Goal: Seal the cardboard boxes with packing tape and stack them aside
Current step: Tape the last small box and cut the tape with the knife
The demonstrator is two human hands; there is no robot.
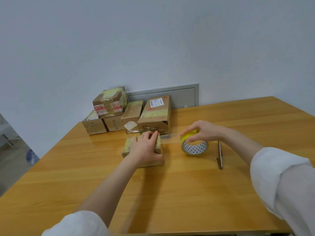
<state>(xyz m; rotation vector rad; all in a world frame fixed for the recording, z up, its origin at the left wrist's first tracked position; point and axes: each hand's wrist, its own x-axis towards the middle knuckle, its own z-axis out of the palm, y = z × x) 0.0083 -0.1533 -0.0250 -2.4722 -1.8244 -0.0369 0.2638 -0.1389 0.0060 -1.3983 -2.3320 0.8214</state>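
Sealing step: left hand (pixel 146 148) pressed flat on small cardboard box (pixel 129 146); right hand (pixel 202 132) grips packing-tape roll (pixel 194 148), strip stretched between. Next, probably: cut strip.

At frame centre the left hand (pixel 146 147) presses down a small cardboard box (pixel 129 148); right of it the right hand (pixel 200 130) grips a yellow tape roll (pixel 194 149), clear tape (pixel 170 140) seemingly stretched between.
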